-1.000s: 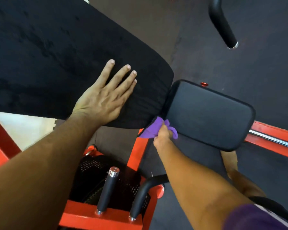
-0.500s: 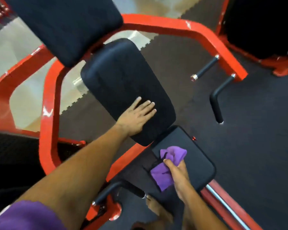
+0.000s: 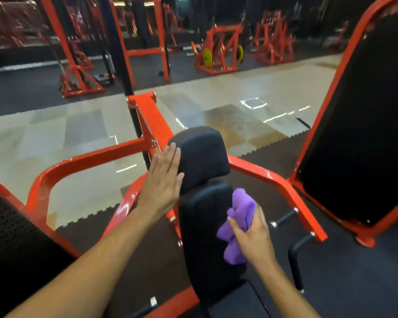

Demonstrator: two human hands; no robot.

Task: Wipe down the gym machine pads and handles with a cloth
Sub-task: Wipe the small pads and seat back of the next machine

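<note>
On the back pad (image 3: 207,226), the cloth (image 3: 238,223) has climbed from the seat.

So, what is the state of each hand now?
Left hand: open, fingers straight, flat against the upper black pad.
Right hand: gripping the purple cloth.

Cloth (image 3: 238,222) now on back pad (image 3: 205,228); view raised.

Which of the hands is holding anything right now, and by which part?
The right hand grips the bunched purple cloth around its middle, against the lower pad. The left hand holds nothing; it rests flat on the upper pad.
</note>
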